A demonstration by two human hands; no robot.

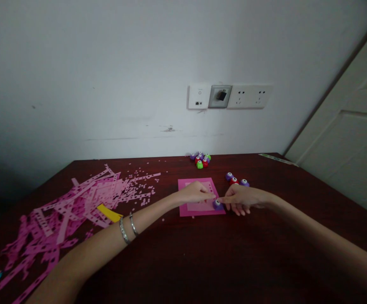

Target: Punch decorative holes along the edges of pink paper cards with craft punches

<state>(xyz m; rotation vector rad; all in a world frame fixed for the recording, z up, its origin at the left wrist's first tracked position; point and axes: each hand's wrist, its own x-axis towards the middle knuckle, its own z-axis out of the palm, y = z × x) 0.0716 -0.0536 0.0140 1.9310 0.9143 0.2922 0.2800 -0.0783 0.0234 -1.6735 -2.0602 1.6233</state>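
A pink paper sheet (199, 185) lies on the dark red table (202, 261), with a paler punched pink strip on top of it. My left hand (196, 192) rests on that strip, fingers pressed down and pinched toward its right edge. My right hand (243, 199) reaches in from the right, its fingers closed around a small purple paper punch (216, 204) at the sheet's right edge. Two silver bangles (128, 227) sit on my left wrist.
A heap of punched pink strips and confetti (75, 207) with a yellow strip (109, 213) covers the table's left. A cluster of coloured punches (200, 160) sits by the wall, three more (235, 180) behind my right hand. Wall sockets (229, 96) above, a door (344, 135) at right.
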